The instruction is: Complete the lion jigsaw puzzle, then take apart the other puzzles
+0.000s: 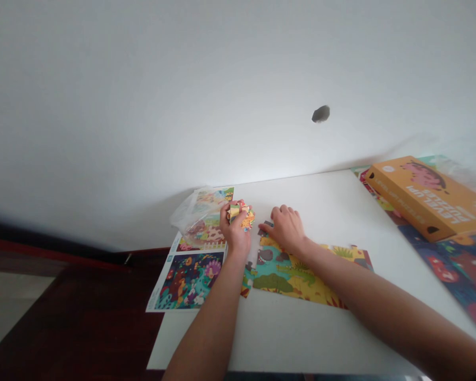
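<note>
My left hand [235, 234] is closed around a small stack of colourful puzzle pieces [246, 219], held above the table. To its right, my right hand [287, 228] is bent over the far left corner of a partly joined jigsaw puzzle [273, 283]. Its thumb and fingers are at a greyish puzzle piece [266, 224] there, partly hidden by the hand. The puzzle shows a hippo, a crocodile and green bushes on yellow ground. My right forearm covers part of it. Another bit of puzzle [246, 279] shows beside my left wrist.
Printed picture sheets [190, 280] lie at the table's left edge, with a clear plastic bag [198, 211] on them. An orange puzzle box [432, 196] rests on other colourful puzzle pictures [456, 270] at right. The white table [301, 338] meets a pale wall with a hole [321, 114].
</note>
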Tool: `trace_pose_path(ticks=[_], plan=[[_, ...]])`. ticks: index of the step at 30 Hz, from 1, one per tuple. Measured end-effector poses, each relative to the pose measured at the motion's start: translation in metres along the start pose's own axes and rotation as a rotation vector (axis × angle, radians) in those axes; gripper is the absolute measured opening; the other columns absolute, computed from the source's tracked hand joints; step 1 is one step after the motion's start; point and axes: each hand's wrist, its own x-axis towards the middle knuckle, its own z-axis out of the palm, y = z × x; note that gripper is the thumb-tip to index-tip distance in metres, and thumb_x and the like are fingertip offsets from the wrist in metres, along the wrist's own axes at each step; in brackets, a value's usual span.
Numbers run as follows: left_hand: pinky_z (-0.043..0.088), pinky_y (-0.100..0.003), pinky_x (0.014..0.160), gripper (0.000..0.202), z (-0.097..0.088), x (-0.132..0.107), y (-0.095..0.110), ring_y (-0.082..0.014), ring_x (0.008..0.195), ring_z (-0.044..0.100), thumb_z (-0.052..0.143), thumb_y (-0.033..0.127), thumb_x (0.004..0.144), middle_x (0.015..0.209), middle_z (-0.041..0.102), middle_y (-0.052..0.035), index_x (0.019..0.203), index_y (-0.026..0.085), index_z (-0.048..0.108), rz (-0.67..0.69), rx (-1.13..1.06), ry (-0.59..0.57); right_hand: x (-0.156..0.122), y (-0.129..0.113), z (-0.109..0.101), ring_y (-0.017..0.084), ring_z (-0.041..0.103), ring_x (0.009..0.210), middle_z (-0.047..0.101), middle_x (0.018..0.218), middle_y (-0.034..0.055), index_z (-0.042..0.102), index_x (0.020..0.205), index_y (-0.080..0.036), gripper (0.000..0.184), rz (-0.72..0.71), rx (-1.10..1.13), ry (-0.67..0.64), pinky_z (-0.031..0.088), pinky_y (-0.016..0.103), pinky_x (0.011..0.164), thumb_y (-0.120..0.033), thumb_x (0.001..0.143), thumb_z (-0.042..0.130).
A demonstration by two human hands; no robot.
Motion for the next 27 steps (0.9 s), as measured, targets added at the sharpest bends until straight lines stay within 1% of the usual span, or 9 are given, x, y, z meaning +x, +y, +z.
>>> trace_pose_path(ticks=[4,6,9,12,15,18,20,24,27], plan=[[0.054,-0.032,0.066,0.039,0.002,0.001,-0.002,-0.0193,0.075,0.07,0.074,0.019,0.062,0.096,0.067,-0.0029,0.097,0.022,0.058,-0.055,0.012,0.014,0.01,0.013,-0.009,0.028,0.063,0.09,0.062,0.101,0.0154,0.061,0.103,-0.013,0.037,0.135,-0.037,-0.039,0.044,0.036,0.075,-0.048,0.094,0.051],[0.053,-0.029,0.066,0.039,0.003,0.0,-0.004,-0.0169,0.072,0.069,0.076,0.021,0.062,0.091,0.067,-0.0015,0.097,0.022,0.059,-0.062,0.042,0.019,0.011,0.016,-0.014,0.03,0.063,0.094,0.06,0.105,0.018,0.06,0.106,-0.011,0.043,0.16,-0.051,-0.048,0.046,0.037,0.074,-0.051,0.093,0.051],[0.052,-0.027,0.064,0.038,0.004,0.0,-0.006,-0.0143,0.069,0.067,0.078,0.025,0.063,0.086,0.067,-0.0004,0.097,0.022,0.061,-0.06,0.084,0.018,0.011,0.02,-0.019,0.035,0.059,0.103,0.058,0.11,0.0224,0.06,0.109,-0.008,0.06,0.156,-0.061,-0.072,0.047,0.038,0.076,-0.061,0.081,0.063],[0.052,-0.026,0.062,0.042,0.004,0.0,-0.006,-0.0148,0.07,0.067,0.081,0.026,0.061,0.085,0.066,-0.0007,0.098,0.022,0.061,-0.089,0.091,0.001,0.015,0.027,-0.022,0.036,0.06,0.102,0.06,0.109,0.0242,0.06,0.107,-0.006,0.064,0.182,-0.023,-0.111,0.047,0.039,0.077,-0.058,0.072,0.073],[0.052,-0.026,0.061,0.041,0.006,-0.002,-0.005,-0.0158,0.068,0.067,0.082,0.029,0.062,0.082,0.065,0.0001,0.094,0.021,0.058,-0.173,0.057,-0.039,0.023,0.034,-0.024,0.029,0.064,0.087,0.066,0.093,0.0159,0.061,0.098,-0.012,0.051,0.186,0.225,-0.137,0.046,0.035,0.07,-0.055,0.072,0.074],[0.053,-0.028,0.066,0.04,0.012,-0.007,-0.003,-0.0156,0.07,0.068,0.082,0.032,0.065,0.085,0.067,-0.0002,0.094,0.022,0.056,-0.223,0.014,-0.081,0.026,0.029,-0.025,0.019,0.061,0.068,0.065,0.076,0.0046,0.058,0.088,-0.018,0.043,0.13,0.756,-0.122,0.045,0.029,0.06,-0.06,0.077,0.066],[0.054,-0.029,0.071,0.039,0.017,-0.012,-0.003,-0.0157,0.076,0.068,0.08,0.036,0.07,0.091,0.068,-0.0014,0.097,0.022,0.056,-0.232,-0.018,-0.147,0.024,0.019,-0.022,0.016,0.059,0.063,0.064,0.073,0.002,0.056,0.087,-0.019,0.046,0.106,1.018,-0.043,0.044,0.026,0.056,-0.063,0.077,0.063],[0.054,-0.031,0.078,0.035,0.024,-0.026,-0.007,-0.0173,0.086,0.068,0.068,0.05,0.082,0.097,0.069,-0.0028,0.101,0.023,0.057,-0.213,-0.075,-0.258,0.015,-0.002,-0.011,0.015,0.061,0.07,0.065,0.086,0.0046,0.057,0.096,-0.019,0.049,0.207,1.074,0.125,0.047,0.025,0.059,-0.063,0.076,0.064],[0.053,-0.032,0.086,0.041,0.022,-0.031,-0.013,-0.0195,0.098,0.067,0.056,0.058,0.087,0.104,0.069,-0.0059,0.106,0.022,0.061,-0.136,0.021,-0.231,0.012,-0.008,-0.007,0.015,0.063,0.071,0.067,0.088,0.0044,0.055,0.113,-0.019,0.054,0.24,1.163,-0.022,0.049,0.026,0.059,-0.064,0.082,0.056]])
